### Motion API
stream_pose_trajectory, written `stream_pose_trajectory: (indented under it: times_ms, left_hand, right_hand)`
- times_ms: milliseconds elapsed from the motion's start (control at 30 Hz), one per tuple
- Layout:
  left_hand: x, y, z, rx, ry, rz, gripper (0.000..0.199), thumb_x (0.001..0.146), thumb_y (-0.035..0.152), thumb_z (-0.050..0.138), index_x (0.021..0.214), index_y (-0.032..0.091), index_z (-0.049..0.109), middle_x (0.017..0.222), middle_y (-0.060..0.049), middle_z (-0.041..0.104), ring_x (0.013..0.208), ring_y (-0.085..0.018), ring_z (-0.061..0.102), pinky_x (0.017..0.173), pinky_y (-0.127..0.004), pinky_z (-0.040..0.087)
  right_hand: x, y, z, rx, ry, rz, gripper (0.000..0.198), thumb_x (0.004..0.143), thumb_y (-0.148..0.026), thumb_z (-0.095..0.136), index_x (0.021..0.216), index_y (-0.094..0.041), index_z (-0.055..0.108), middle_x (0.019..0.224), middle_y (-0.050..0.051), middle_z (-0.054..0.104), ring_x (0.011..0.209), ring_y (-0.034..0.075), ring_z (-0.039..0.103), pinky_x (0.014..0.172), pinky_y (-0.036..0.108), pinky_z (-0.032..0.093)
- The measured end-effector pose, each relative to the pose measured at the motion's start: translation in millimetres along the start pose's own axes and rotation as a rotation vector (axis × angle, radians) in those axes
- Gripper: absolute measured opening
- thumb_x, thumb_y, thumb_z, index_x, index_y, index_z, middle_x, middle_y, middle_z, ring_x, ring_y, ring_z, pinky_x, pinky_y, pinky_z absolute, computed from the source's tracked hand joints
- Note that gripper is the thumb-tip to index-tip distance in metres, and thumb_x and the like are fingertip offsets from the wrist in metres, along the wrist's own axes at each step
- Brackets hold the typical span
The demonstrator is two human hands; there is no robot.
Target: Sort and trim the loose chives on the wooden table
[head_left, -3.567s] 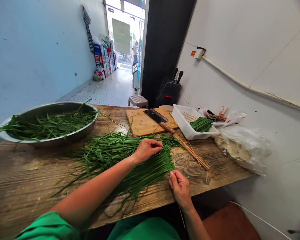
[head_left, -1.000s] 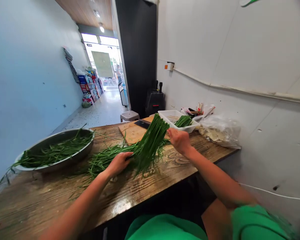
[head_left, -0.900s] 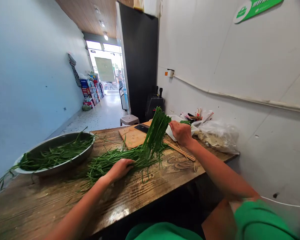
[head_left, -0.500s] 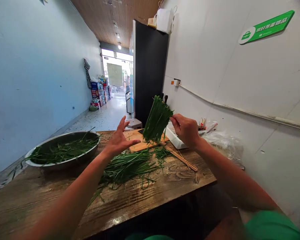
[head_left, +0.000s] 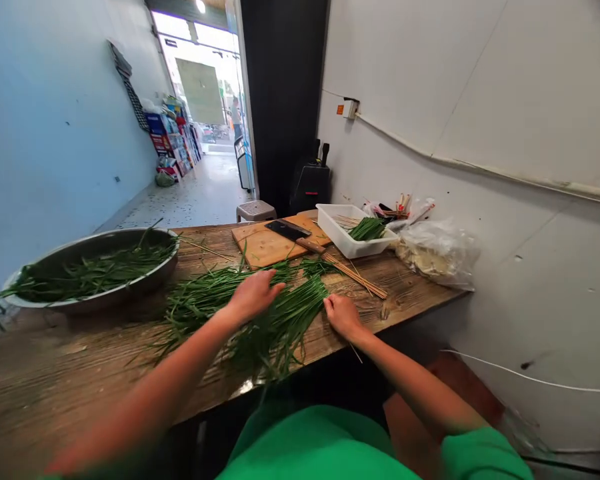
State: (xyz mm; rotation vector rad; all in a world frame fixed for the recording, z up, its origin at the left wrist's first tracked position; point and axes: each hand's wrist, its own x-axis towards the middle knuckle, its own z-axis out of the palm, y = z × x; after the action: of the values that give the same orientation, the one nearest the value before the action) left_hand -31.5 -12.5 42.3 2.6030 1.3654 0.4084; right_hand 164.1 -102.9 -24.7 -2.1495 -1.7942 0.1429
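My left hand (head_left: 254,295) reaches over the pile of long green chives (head_left: 200,293), its thumb and forefinger apart. Low by the cut ends of a fanned row of chives (head_left: 303,300), my right hand (head_left: 343,316) is closed in a pinch. A thin wooden skewer (head_left: 355,353) juts out below it; its other end is hidden. Just beyond lie several loose skewers (head_left: 360,277) in a bundle. A white plastic tray (head_left: 353,248) holds a trimmed row of chives (head_left: 367,229) and more skewers.
A cleaver (head_left: 287,230) rests on the wooden cutting board (head_left: 267,247), its handle toward the skewers. At left stands a large metal basin (head_left: 125,290) of greens. A clear plastic bag (head_left: 437,250) sits by the right wall. A stool (head_left: 256,211) is behind the table.
My right hand has come down from holding a row of chives in the air to the tabletop. My left hand has lowered onto the pile. The view has tipped downward.
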Motion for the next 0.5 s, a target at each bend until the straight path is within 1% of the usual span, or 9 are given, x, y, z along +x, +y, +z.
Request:
stream_pose_trajectory:
  times_ms: [33,100,133,167,233,333,400,500]
  left_hand:
    - [3.7,11.3,12.2,0.042,0.029,0.036,0.056,0.081,0.045,0.039,0.122,0.007,0.044,0.121,-0.018,0.051,0.111,-0.027,0.048,0.091,-0.036,0.037]
    - [8.8,33.7,36.2,0.089,0.029,0.136,0.073,0.076,0.052,0.045,0.129,0.003,0.033,0.132,-0.021,0.039,0.122,-0.028,0.036,0.099,-0.037,0.029]
    - [10.2,42.8,47.2,0.104,0.019,0.142,0.079,0.074,0.054,0.048,0.130,0.002,0.031,0.134,-0.022,0.035,0.125,-0.029,0.032,0.100,-0.038,0.027]
    - [11.0,49.7,56.9,0.114,0.013,0.137,0.080,0.073,0.053,0.049,0.131,0.001,0.029,0.135,-0.023,0.033,0.126,-0.029,0.030,0.101,-0.039,0.026]
    - [11.6,56.7,71.8,0.119,-0.005,0.114,0.075,0.076,0.049,0.047,0.131,0.002,0.029,0.135,-0.022,0.033,0.126,-0.029,0.030,0.102,-0.041,0.025]
    - [11.8,55.6,83.4,0.104,-0.004,0.091,0.064,0.079,0.042,0.046,0.131,0.007,0.032,0.136,-0.019,0.034,0.126,-0.028,0.030,0.102,-0.041,0.026]
    - [12.2,52.5,86.8,0.098,-0.003,0.087,0.058,0.080,0.038,0.045,0.129,0.009,0.035,0.136,-0.018,0.033,0.126,-0.027,0.030,0.102,-0.041,0.026]
    - [12.9,49.3,89.5,0.084,-0.017,0.099,0.052,0.081,0.036,0.043,0.127,0.011,0.039,0.136,-0.017,0.034,0.125,-0.027,0.032,0.102,-0.041,0.028]
  right_hand:
    - [2.6,3.4,-0.2,-0.031,-0.022,0.009,0.030,0.089,-0.025,0.037,0.080,-0.013,0.063,0.078,0.010,0.067,0.073,0.017,0.061,0.062,0.022,0.039]
    - [11.2,10.5,-8.2,-0.086,-0.075,0.003,0.029,0.087,-0.030,0.041,0.081,-0.014,0.064,0.081,0.011,0.067,0.076,0.019,0.062,0.064,0.024,0.040]
    - [17.7,14.2,-15.0,-0.111,-0.102,-0.008,0.028,0.085,-0.032,0.044,0.079,-0.015,0.065,0.081,0.010,0.067,0.078,0.020,0.062,0.065,0.024,0.041]
    - [26.0,17.8,-23.0,-0.136,-0.124,-0.020,0.027,0.083,-0.035,0.047,0.078,-0.015,0.065,0.081,0.010,0.068,0.079,0.020,0.062,0.066,0.025,0.041]
    - [48.6,22.5,-39.9,-0.185,-0.132,-0.034,0.029,0.084,-0.037,0.046,0.079,-0.016,0.066,0.084,0.011,0.067,0.084,0.022,0.061,0.070,0.027,0.042]
    - [95.8,15.7,-58.2,-0.241,-0.070,-0.062,0.032,0.090,-0.033,0.035,0.101,-0.015,0.060,0.102,0.013,0.062,0.098,0.023,0.056,0.078,0.031,0.041]
    - [130.4,0.9,-60.5,-0.258,-0.056,-0.103,0.030,0.088,-0.032,0.042,0.109,-0.016,0.054,0.109,0.012,0.059,0.104,0.023,0.052,0.083,0.032,0.040]
    - [175.8,-25.2,-50.5,-0.264,-0.097,-0.124,0.030,0.085,-0.030,0.051,0.109,-0.013,0.053,0.108,0.010,0.057,0.101,0.022,0.053,0.085,0.036,0.042]
